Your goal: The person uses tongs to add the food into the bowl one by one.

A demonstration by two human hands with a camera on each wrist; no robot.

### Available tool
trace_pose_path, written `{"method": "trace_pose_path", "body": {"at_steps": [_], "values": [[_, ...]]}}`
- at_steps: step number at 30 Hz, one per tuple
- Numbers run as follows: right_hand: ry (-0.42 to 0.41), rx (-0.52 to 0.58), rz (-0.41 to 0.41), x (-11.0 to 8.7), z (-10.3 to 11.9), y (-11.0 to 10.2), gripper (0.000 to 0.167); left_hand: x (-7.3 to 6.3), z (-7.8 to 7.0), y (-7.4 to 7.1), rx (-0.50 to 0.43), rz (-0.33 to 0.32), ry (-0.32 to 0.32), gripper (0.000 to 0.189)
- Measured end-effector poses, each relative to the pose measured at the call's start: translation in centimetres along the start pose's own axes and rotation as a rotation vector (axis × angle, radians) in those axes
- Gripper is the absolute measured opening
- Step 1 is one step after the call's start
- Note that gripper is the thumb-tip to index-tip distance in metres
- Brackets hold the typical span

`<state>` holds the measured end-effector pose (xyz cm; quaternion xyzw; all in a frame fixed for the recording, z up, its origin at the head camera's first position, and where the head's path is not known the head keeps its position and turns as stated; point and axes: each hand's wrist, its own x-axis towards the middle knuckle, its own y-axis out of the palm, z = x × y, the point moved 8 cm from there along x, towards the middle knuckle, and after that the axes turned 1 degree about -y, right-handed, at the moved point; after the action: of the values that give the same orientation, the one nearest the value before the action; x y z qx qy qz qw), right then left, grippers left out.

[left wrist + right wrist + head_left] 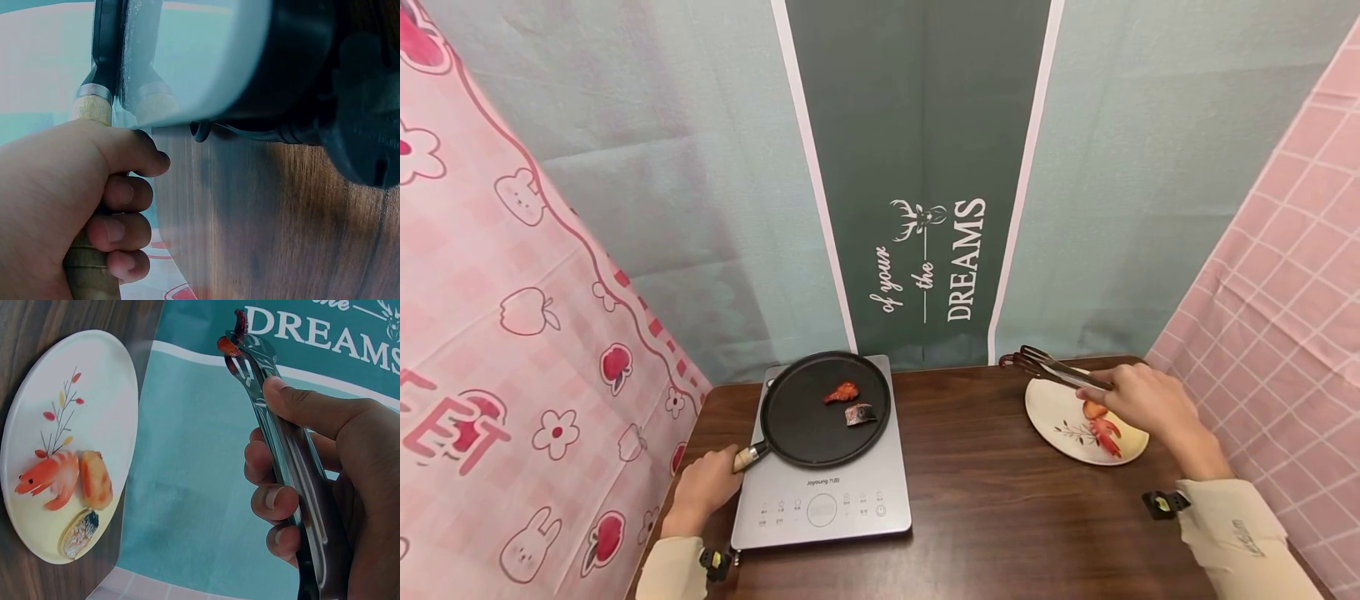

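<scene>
Dark wood-grain bench [977, 475] carries your pan [797, 425] on a silver cooktop [790, 525]; in the pan lie a drumstick [843, 392] and a fish chunk [859, 414]. Your plate [1048, 404] holds a shrimp [1106, 435], a golden piece [95, 480] and another fish chunk [80, 535]. Your left hand [706, 483] grips the pan's handle [747, 458]; your right hand [1153, 404] curls round the tongs [1063, 371], whose tips hold a reddish-brown morsel [227, 346], up and left of the plate in the head view.

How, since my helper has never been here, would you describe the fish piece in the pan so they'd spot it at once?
On the table, find the silver induction cooktop, then the round black frying pan on it. In the pan's right half, nearer the viewer than a red chicken drumstick, lies the fish piece. Unlike the drumstick, it's blocky, part pale, part dark.
</scene>
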<state>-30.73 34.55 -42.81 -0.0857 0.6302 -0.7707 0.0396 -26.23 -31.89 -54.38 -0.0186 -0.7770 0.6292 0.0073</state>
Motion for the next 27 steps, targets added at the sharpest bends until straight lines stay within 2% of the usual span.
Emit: {"method": "trace_pose_path", "body": {"at_steps": [9,15,21,27], "values": [[-0.051,0.001,-0.027,0.4,1.6,-0.3,0.033,0.0,0.0,0.0,0.004,0.0,-0.001,0.016],[-0.047,0.001,-0.034,0.7,2.3,-0.2,0.034,0.0,0.0,0.0,0.007,0.003,0.0,0.016],[-0.057,-0.013,-0.054,1.6,2.9,-0.2,0.044,0.0,0.1,0.1,0.004,0.009,-0.006,0.016],[-0.061,-0.003,-0.051,1.9,3.6,-0.1,0.044,0.0,0.0,0.0,0.006,-0.005,0.001,0.016]]}}
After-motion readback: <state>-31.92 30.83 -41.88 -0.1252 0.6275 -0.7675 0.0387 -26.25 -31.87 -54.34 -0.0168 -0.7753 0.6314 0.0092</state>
